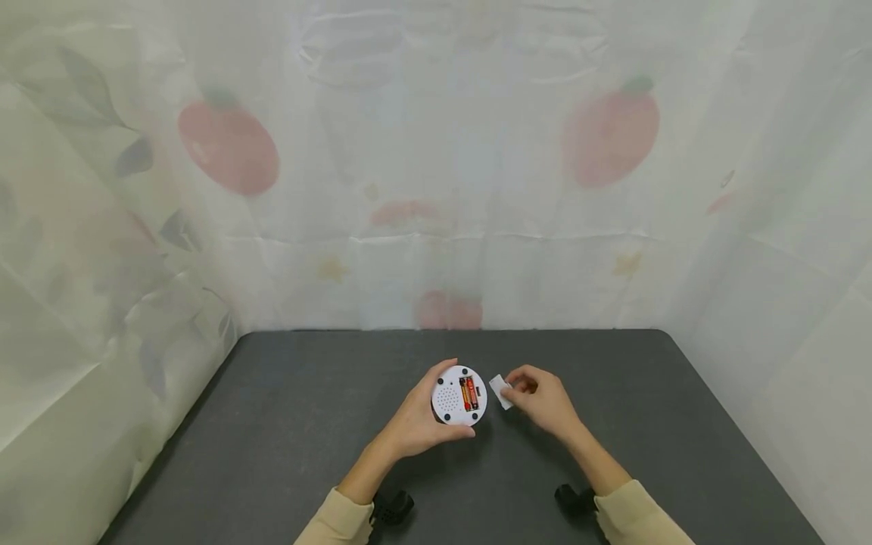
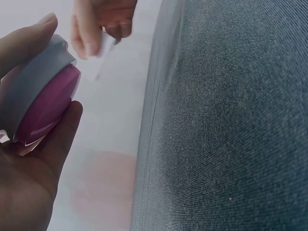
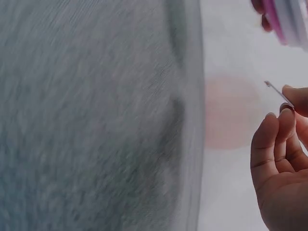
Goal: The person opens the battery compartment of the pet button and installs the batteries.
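Observation:
My left hand (image 1: 417,418) grips a round white device (image 1: 447,398) by its rim, thumb on one side and fingers on the other. Its underside faces me, with small dark feet, a patch of holes and an uncovered battery bay holding red-and-black batteries (image 1: 469,393). From the side, the left wrist view shows the device's pink face (image 2: 50,106). Just to the right of it, my right hand (image 1: 543,401) pinches a small white battery cover (image 1: 500,391) between thumb and fingers, apart from the device. In the right wrist view the cover (image 3: 278,92) appears edge-on.
Both hands are above a dark grey table (image 1: 286,424). A pale curtain (image 1: 436,166) printed with fruit hangs behind the table and along its sides. Black wrist cameras, the left one (image 1: 393,507) and the right one (image 1: 574,501), sit by the sleeve cuffs.

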### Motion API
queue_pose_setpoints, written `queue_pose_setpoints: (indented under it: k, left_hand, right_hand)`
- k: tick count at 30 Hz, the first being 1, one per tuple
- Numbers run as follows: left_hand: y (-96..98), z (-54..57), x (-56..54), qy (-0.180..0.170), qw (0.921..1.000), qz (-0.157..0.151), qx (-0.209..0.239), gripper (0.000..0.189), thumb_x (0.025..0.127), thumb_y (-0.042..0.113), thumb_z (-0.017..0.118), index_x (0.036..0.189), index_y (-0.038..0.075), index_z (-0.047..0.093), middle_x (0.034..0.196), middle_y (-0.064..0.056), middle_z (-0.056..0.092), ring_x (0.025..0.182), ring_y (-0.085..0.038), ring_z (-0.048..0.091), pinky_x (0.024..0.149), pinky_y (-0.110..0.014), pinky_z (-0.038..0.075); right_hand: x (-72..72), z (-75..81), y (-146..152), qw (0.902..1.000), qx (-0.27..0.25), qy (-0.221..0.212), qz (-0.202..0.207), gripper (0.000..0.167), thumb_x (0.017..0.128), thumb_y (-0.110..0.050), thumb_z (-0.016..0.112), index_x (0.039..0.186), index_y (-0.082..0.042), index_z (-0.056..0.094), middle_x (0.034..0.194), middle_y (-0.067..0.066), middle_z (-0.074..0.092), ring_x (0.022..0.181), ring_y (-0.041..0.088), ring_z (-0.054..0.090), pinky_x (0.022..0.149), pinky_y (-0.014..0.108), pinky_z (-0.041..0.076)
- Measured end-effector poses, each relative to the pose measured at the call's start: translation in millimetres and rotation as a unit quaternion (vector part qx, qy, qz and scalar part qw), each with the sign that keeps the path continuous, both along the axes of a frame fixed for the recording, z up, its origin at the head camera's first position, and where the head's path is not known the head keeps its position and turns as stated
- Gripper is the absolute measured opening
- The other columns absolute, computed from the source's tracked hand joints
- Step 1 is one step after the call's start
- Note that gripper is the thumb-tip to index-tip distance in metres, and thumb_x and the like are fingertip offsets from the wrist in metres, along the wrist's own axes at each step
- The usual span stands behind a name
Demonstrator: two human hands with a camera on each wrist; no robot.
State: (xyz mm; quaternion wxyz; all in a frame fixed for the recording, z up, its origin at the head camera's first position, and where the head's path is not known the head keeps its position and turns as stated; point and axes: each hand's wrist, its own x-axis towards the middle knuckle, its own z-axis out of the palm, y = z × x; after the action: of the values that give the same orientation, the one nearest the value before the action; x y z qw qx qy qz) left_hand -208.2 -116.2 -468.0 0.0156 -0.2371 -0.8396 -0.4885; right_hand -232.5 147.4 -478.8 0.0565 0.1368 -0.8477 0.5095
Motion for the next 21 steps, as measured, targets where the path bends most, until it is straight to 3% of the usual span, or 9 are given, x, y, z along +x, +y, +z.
queue_pose_setpoints:
  k: [9, 21]
  left_hand:
    - [-0.2, -0.3, -0.3, -0.003, 1.0000, 0.002, 0.002, 0.108, 0.067, 0.037, 0.097, 0.155, 0.037, 0.033, 0.126, 0.009, 0.056, 0.103, -0.013, 0.057, 0.087, -0.035, 0.046]
    - [-1.3, -0.4, 0.2, -0.005, 1.0000, -0.003, 0.003, 0.107, 0.071, 0.039, 0.095, 0.156, 0.037, 0.030, 0.125, 0.008, 0.055, 0.099, -0.013, 0.058, 0.083, -0.033, 0.048]
  right_hand:
    - [16.0, 16.7, -9.8, 0.9948, -0.102, 0.001, 0.006, 0.019, 0.091, -0.018, 0.079, 0.102, -0.006, 0.071, 0.077, 0.007, 0.064, 0.058, 0.020, 0.058, 0.054, 0.029, 0.048]
    - [26.1, 24.8, -25.7, 0.9851, -0.161, 0.048, 0.036, 0.015, 0.092, -0.011, 0.077, 0.103, -0.004, 0.069, 0.078, 0.010, 0.065, 0.056, 0.024, 0.058, 0.054, 0.031, 0.050]
